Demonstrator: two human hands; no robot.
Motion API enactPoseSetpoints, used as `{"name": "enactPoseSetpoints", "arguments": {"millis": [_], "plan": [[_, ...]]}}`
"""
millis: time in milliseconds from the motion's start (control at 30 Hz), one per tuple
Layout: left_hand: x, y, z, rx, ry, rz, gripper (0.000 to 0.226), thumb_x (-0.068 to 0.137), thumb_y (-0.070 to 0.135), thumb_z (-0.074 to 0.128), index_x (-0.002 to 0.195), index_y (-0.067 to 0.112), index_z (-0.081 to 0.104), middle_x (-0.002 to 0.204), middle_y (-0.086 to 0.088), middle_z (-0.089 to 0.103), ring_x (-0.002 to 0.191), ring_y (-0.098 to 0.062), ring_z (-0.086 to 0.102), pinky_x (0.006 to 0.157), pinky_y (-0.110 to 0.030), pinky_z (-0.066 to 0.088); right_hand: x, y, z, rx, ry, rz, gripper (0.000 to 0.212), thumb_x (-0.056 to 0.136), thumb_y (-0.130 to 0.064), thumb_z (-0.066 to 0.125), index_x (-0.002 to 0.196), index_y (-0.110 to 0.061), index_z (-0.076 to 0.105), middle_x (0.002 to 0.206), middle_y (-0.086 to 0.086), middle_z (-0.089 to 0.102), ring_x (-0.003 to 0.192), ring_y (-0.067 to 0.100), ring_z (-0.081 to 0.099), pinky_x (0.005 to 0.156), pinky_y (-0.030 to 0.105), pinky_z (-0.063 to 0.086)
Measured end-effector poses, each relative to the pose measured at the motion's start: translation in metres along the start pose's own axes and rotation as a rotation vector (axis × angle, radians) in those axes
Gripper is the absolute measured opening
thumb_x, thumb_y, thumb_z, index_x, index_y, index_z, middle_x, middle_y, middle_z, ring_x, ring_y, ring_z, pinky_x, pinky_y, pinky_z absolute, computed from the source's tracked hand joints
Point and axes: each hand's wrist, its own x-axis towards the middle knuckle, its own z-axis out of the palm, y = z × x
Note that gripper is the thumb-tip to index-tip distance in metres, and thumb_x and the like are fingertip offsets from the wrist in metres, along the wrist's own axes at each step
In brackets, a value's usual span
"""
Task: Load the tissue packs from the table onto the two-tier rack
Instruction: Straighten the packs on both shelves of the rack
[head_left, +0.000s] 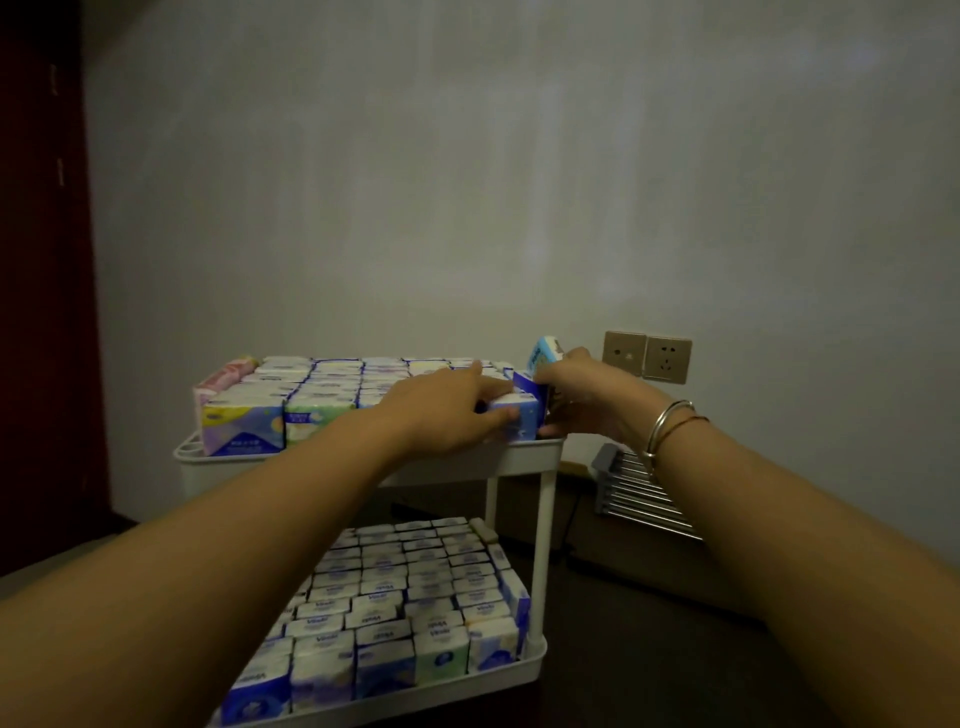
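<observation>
My right hand (576, 384) pinches an upright tissue pack (544, 354) over the top tier's (363, 457) right near corner while my left hand (457, 410) grips the neighbouring pack (517, 415).

rack (519, 453): matt white plastic | tissue packs (244, 426): glossy film | bangles (670, 423): shiny metal
</observation>
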Motion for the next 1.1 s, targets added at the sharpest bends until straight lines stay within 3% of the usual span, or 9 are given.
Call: {"name": "enactPoseSetpoints", "arguments": {"millis": [67, 200, 300, 400, 467, 567, 700, 833, 1100], "plan": [[0.002, 0.003, -0.001, -0.019, -0.024, 0.011, 0.045, 0.096, 0.05, 0.038, 0.139, 0.035, 0.042, 0.155, -0.004, 0.028, 0.128, -0.024, 0.045, 0.104, -0.048, 0.039, -0.001, -0.004, -0.004, -0.175, 0.007, -0.035, 0.064, 0.09, -0.015, 0.059, 0.141, -0.016, 0.021, 0.117, 0.018, 0.047, 0.091, 0.024, 0.057, 0.056, 0.027, 0.049], [-0.002, 0.009, 0.002, 0.09, 0.073, 0.013, 0.036, 0.097, 0.046, 0.038, 0.125, 0.028, 0.052, 0.128, -0.004, 0.056, 0.111, -0.02, 0.054, 0.103, -0.046, 0.04, 0.004, 0.002, -0.005, -0.337, 0.098, -0.171, 0.057, 0.09, -0.022, 0.06, 0.136, -0.008, 0.03, 0.12, 0.016, 0.047, 0.085, 0.015, 0.048, 0.067, 0.023, 0.042], [-0.011, 0.013, 0.012, 0.212, 0.265, 0.058, 0.045, 0.097, 0.041, 0.042, 0.14, 0.03, 0.038, 0.149, 0.002, 0.036, 0.138, -0.02, 0.03, 0.117, -0.044, 0.016, 0.005, 0.03, -0.007, -0.08, 0.16, -0.203, 0.05, 0.094, -0.029, 0.053, 0.135, -0.006, 0.037, 0.103, 0.008, 0.049, 0.07, 0.008, 0.044, 0.058, 0.02, 0.036], [-0.031, 0.018, 0.026, 0.209, 0.523, 0.186, 0.04, 0.085, 0.026, 0.062, 0.124, 0.022, 0.052, 0.134, -0.002, 0.048, 0.125, -0.024, 0.038, 0.105, -0.04, 0.031, 0.003, 0.071, -0.008, 0.186, 0.216, -0.131, 0.049, 0.093, -0.027, 0.054, 0.134, -0.005, 0.04, 0.112, 0.013, 0.057, 0.086, 0.016, 0.054, 0.069, 0.027, 0.044], [-0.045, 0.017, 0.039, 0.206, 0.613, 0.223, 0.036, 0.075, 0.022, 0.07, 0.109, 0.021, 0.057, 0.117, -0.003, 0.055, 0.109, -0.021, 0.04, 0.086, -0.036, 0.041, -0.003, 0.101, 0.0, 0.342, 0.097, -0.063, 0.054, 0.089, -0.026, 0.058, 0.136, -0.007, 0.039, 0.123, 0.017, 0.057, 0.096, 0.02, 0.058, 0.073, 0.028, 0.048], [-0.063, 0.013, 0.061, 0.288, 0.569, 0.117, 0.051, 0.072, 0.022, 0.074, 0.118, 0.023, 0.053, 0.12, -0.004, 0.052, 0.107, -0.023, 0.038, 0.086, -0.039, 0.043, -0.014, 0.135, 0.018, 0.593, -0.078, 0.029, 0.055, 0.087, -0.022, 0.056, 0.137, -0.012, 0.035, 0.127, 0.019, 0.056, 0.105, 0.026, 0.06, 0.088, 0.038, 0.049], [-0.067, 0.011, 0.074, 0.321, 0.44, -0.099, 0.078, 0.076, 0.014, 0.071, 0.139, 0.037, 0.03, 0.143, -0.002, 0.025, 0.127, -0.032, 0.018, 0.107, -0.046, 0.025, -0.019, 0.144, 0.031, 0.728, -0.06, -0.045, 0.054, 0.091, 0.0, 0.047, 0.14, -0.011, 0.027, 0.117, 0.017, 0.055, 0.091, 0.02, 0.06, 0.076, 0.028, 0.051], [-0.06, 0.021, 0.073, 0.279, 0.464, -0.08, 0.083, 0.071, 0.004, 0.073, 0.134, 0.04, 0.031, 0.136, -0.002, 0.03, 0.122, -0.031, 0.019, 0.101, -0.048, 0.028, -0.026, 0.148, 0.026, 0.685, -0.017, -0.062, 0.061, 0.089, 0.003, 0.051, 0.142, -0.017, 0.027, 0.099, 0.006, 0.054, 0.085, 0.016, 0.058, 0.068, 0.024, 0.049], [-0.045, 0.097, 0.082, 0.122, 0.432, 0.095, 0.071, 0.083, 0.006, 0.06, 0.138, 0.04, 0.03, 0.14, 0.0, 0.024, 0.129, -0.028, 0.015, 0.107, -0.044, 0.021, -0.067, 0.178, -0.053, 0.647, 0.168, -0.076, 0.056, 0.09, 0.003, 0.051, 0.138, -0.018, 0.031, 0.107, 0.006, 0.052, 0.089, 0.015, 0.057, 0.07, 0.025, 0.049]]}}
